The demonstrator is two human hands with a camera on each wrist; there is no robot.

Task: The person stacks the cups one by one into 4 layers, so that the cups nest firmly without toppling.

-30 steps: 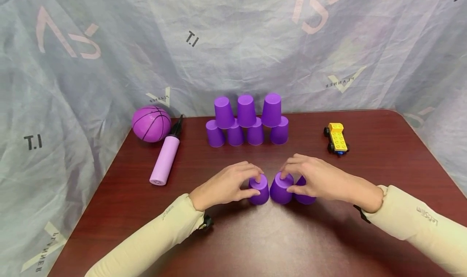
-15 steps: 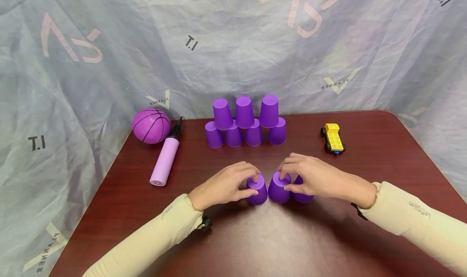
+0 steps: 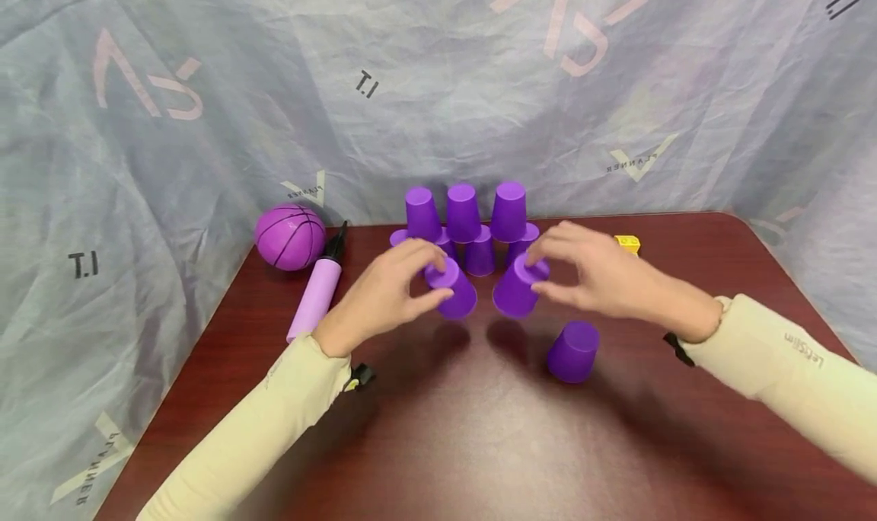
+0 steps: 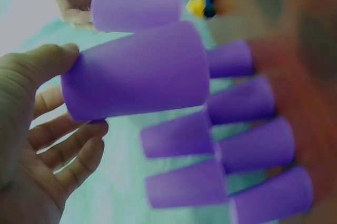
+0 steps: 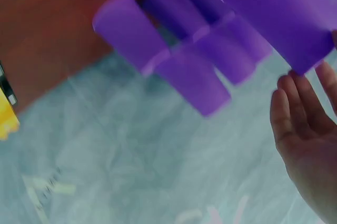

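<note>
two pinches above the table [image 3: 479,445]: left hand [image 3: 387,289] on left cup [image 3: 457,296], right hand [image 3: 599,270] on right cup [image 3: 514,292] | both by the narrow top, probably to keep wide rims free | lone cup [image 3: 572,353] nearby | behind, upper cups [image 3: 463,215] likely bridge lower cups [image 3: 479,254] for support

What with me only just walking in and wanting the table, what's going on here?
Someone's left grip holds one purple cup and their right grip a second cup, both upside down above the table. A third cup stands upside down on the table, closer in. Behind, an upper row of three cups sits on a lower row of four. A purple ball is to the left.
</note>
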